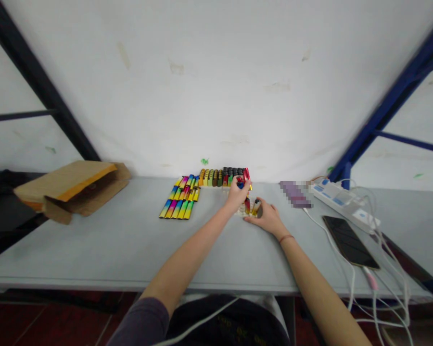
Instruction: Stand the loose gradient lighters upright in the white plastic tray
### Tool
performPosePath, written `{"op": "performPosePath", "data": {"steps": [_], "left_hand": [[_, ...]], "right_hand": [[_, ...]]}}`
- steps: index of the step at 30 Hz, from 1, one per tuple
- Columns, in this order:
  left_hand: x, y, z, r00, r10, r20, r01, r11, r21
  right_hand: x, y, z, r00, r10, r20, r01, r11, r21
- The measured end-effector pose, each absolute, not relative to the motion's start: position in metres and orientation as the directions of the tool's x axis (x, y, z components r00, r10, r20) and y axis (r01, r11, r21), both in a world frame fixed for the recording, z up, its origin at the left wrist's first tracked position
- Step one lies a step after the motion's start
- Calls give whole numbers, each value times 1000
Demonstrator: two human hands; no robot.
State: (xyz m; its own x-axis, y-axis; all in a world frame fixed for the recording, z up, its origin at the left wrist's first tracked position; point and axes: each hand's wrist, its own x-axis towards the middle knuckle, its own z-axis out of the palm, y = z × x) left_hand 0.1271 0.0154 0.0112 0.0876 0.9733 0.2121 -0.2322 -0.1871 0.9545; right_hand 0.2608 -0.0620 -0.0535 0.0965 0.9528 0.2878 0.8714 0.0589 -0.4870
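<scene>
1. Left hand (238, 194) closed around a red-and-blue lighter (241, 183), above the grey table (94, 250).
2. Right hand (268, 218) half open, fingers (259, 217) against an upright lighter (256, 207).
3. Rows of rainbow lighters (178, 204) just left of both hands.

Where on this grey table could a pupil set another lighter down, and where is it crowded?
Bare tabletop lies between the cardboard envelope and the rainbow lighters, and between the right hand and the white cable. It is crowded where the left hand meets the lighters.
</scene>
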Motion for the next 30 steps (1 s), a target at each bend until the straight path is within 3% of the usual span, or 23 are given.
{"op": "performPosePath", "data": {"steps": [5,10,13,15,17,19,21,24,26,28,30], "left_hand": [[101,31,-1,53,998,22,-316,-5,949],[101,30,-24,-1,1000,6,-380,-6,925],[102,29,-27,27,999,23,-435,-9,900],[102,29,-27,58,998,14,-452,14,892],[102,29,-25,71,998,2,-437,29,899],[100,28,-23,69,998,-5,-412,33,910],[93,28,-17,60,998,-8,-384,30,923],[63,29,-3,56,998,-15,-237,28,971],[29,34,7,61,997,-56,-7,57,998],[-13,41,18,35,997,-64,294,51,955],[-51,48,26,-33,999,-39,582,51,812]], "right_hand": [[260,-64,-53,42,955,293,864,113,-491],[268,-63,-55,24,960,278,839,132,-528],[276,-72,-48,61,915,400,827,178,-534],[274,-86,-39,69,822,566,859,240,-453],[262,-101,-30,-121,783,610,873,376,-309],[241,-114,-23,-424,765,484,810,560,-175],[219,-119,-18,-589,728,351,753,652,-88],[195,-119,-13,-615,763,199,776,630,-19],[187,-114,-9,-562,816,132,822,569,-13],[178,-104,-4,-499,858,120,853,511,-107],[164,-87,0,-419,894,157,840,447,-308]]}}
